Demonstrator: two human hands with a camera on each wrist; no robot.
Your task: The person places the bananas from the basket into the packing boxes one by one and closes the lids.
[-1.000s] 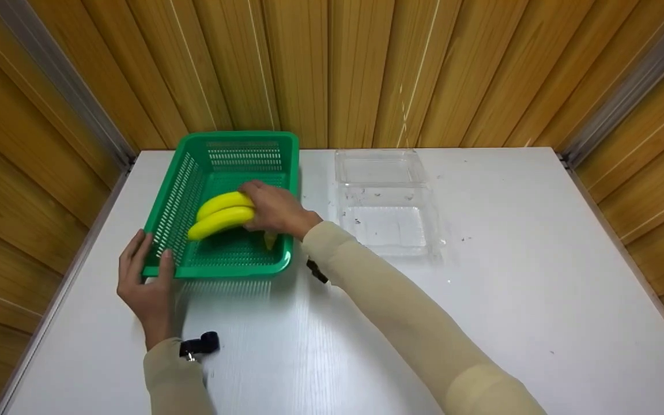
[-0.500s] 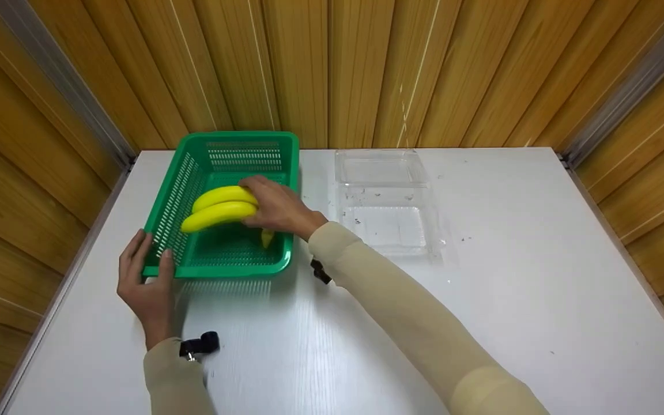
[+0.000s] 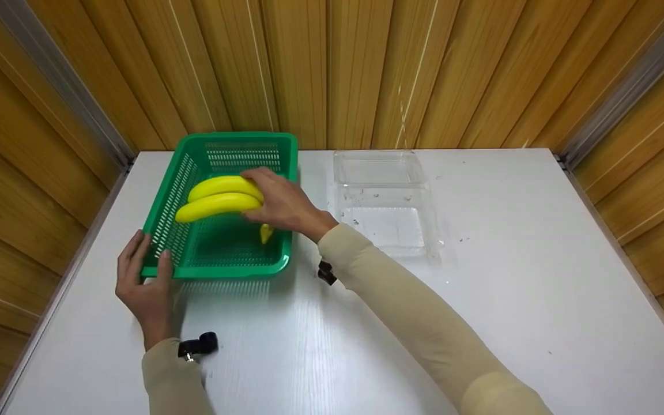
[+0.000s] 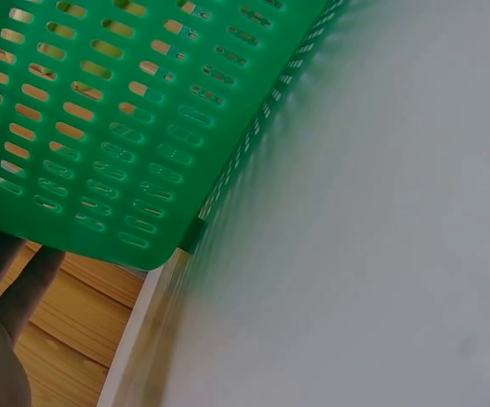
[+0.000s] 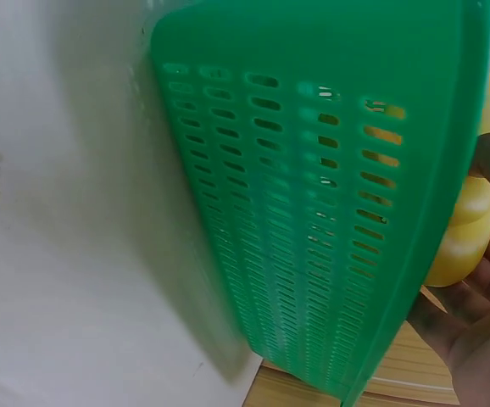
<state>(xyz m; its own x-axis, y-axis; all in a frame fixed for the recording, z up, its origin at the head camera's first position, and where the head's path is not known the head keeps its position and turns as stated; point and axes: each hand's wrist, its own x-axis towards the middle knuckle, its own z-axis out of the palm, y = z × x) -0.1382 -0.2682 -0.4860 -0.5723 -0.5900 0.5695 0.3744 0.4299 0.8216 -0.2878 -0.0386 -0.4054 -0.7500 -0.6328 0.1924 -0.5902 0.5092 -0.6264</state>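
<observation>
In the head view my right hand (image 3: 283, 199) grips a bunch of yellow bananas (image 3: 217, 206) from above. The fruit is held up over the inside of a green plastic basket (image 3: 228, 271), and a stem end pokes out below the hand. From the right wrist, the fingers curl round the bananas (image 5: 465, 246) just past the basket's rim. My left hand (image 3: 146, 288) holds the basket's near left corner, thumb over the front rim and fingers along the left side. The left wrist view has the slotted wall (image 4: 101, 127) close up, with two fingers (image 4: 29, 292) beside it.
A clear hinged plastic box (image 3: 387, 227) lies with its lid raised or folded back, right of the basket on the white table (image 3: 510, 300). Wood-panelled walls (image 3: 361, 75) enclose the table at the back and sides.
The bananas have been lifted higher within the basket, rising and shifting slightly away from the front rim with my right hand. My left hand and the basket stay in place.
</observation>
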